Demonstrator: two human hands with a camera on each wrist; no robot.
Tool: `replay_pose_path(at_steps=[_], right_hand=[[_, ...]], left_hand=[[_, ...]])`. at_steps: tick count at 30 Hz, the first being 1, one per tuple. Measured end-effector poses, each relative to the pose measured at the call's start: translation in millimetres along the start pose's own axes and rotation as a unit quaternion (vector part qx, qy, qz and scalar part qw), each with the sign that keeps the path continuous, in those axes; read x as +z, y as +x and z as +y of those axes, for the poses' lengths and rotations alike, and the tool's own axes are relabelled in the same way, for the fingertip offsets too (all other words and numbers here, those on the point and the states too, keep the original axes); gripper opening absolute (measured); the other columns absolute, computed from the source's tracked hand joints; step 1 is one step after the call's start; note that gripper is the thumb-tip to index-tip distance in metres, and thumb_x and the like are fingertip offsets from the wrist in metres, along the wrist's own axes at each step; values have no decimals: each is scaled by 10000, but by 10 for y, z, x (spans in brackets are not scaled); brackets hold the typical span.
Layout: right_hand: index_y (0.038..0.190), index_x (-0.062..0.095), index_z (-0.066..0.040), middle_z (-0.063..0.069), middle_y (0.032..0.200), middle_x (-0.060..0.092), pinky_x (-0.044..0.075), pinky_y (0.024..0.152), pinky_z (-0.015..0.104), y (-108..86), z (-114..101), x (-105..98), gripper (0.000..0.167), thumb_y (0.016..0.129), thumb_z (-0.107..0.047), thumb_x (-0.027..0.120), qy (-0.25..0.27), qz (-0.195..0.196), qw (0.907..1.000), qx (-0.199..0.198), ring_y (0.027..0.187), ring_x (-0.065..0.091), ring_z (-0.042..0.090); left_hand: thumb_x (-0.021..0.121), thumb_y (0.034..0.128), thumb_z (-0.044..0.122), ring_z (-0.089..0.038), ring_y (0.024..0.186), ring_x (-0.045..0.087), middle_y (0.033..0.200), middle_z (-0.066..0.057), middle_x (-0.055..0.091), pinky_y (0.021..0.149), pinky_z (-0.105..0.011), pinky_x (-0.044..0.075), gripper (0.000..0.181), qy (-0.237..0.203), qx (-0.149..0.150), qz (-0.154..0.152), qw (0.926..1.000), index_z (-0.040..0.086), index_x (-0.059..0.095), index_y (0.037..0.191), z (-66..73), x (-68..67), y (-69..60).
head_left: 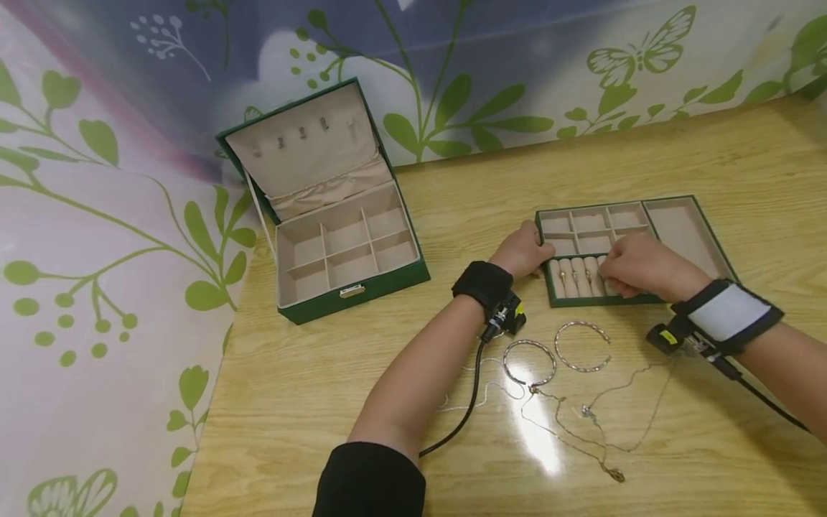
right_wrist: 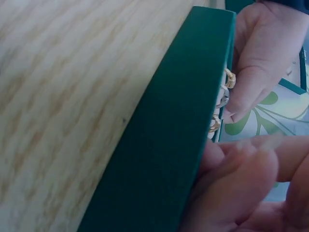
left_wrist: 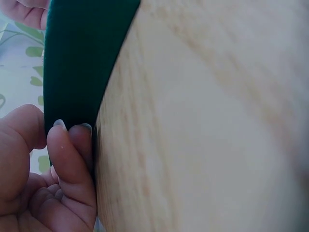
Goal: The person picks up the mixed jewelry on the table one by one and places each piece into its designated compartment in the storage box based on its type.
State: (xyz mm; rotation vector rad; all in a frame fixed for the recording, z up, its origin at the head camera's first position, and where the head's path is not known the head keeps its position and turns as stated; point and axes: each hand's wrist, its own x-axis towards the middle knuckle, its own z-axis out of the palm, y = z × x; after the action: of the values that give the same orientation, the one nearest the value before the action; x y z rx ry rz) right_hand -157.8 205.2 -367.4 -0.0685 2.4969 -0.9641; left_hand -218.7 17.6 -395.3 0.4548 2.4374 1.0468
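A green jewelry tray (head_left: 685, 224) with beige compartments lies on the table at the right. My left hand (head_left: 522, 250) grips its left side; in the left wrist view the thumb and fingertips (left_wrist: 67, 154) are at the green outer wall. My right hand (head_left: 649, 267) is over the padded ring rolls at the tray's front, fingers curled together. Whatever lies between those fingertips is hidden. Left of it, several rings (head_left: 575, 276) stand in the rolls. The right wrist view shows a gold ring (right_wrist: 230, 78) and a silver ring (right_wrist: 223, 96) above the tray's edge.
An open green jewelry box (head_left: 355, 294) with divided compartments stands at the left, lid against the wall. Two bracelets (head_left: 555, 359) and several thin, loosely spread necklaces (head_left: 629, 449) lie in front of the tray. Cables trail from both wrist cameras.
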Motion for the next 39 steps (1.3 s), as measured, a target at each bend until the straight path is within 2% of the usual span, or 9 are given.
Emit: replay_pose_path(at_steps=[3,11,20,24,28,31,33,36,39], right_hand=[[513,498,-64,-27,453,423,337,479,278,10,-10,0,308,816,-48,448,-272,-17,9996,-30,439,408,136],[509,509,-69,-26,446,448,341,457,274,14,-80,-25,290,792,-52,447,-751,-62,9971,-85,429,431,130],[478,441,-107,-54,422,381,314,458,268,-33,-124,-93,385,860,-71,471,-1030,-218,9938,-358,404,341,102],[649,498,-26,2,523,445,332,490,304,-121,-146,-156,306,939,-117,456,-1023,-139,9936,-456,472,391,148],[940,518,61,69,643,502,359,536,332,-170,-210,-201,256,992,-170,420,-1068,-61,9929,-513,562,459,190],[1067,510,86,155,781,569,402,577,361,-169,-285,-204,299,1002,-192,425,-1183,29,9904,-711,656,524,227],[1102,520,84,209,904,591,433,609,390,-145,-352,-200,319,1001,-208,441,-1282,77,9880,-863,735,561,255],[1128,529,66,264,1056,581,461,667,436,-78,-499,-204,333,997,-232,456,-1438,87,9839,-1061,855,587,298],[1205,492,73,291,1110,556,470,701,466,4,-687,-230,387,996,-251,458,-1453,5,9822,-1193,897,590,332]], left_hand=[[477,968,168,-142,572,550,656,-14,485,521,-193,324,150,-25,0,-12,10000,88,376,892,9,0,-11],[464,977,167,-152,567,540,665,-22,464,526,-198,332,135,-123,-103,-1,9999,82,369,931,32,-4,-10],[469,976,147,-146,537,523,625,-17,452,523,-196,334,165,-152,-152,27,9998,75,370,866,41,-15,14],[483,976,139,-147,490,519,532,-17,431,495,-192,327,305,-228,-91,-11,9997,75,360,704,43,-23,7],[504,983,184,-138,446,482,458,-15,433,480,-189,321,450,-259,-109,-52,9996,90,340,574,32,-74,-24],[506,987,227,-143,525,542,511,2,435,549,-182,362,439,-353,-93,132,9992,106,360,591,39,-208,-128],[507,986,239,-167,628,596,610,0,470,609,-193,410,372,-457,-46,354,9983,95,414,656,42,-367,-249],[497,989,269,-210,824,639,847,-39,554,690,-235,466,226,-423,-77,656,9969,68,512,885,15,-694,-483],[464,1001,287,-219,898,614,1027,-68,564,707,-263,476,253,-305,-133,952,9949,57,524,1086,-76,-1036,-727]])
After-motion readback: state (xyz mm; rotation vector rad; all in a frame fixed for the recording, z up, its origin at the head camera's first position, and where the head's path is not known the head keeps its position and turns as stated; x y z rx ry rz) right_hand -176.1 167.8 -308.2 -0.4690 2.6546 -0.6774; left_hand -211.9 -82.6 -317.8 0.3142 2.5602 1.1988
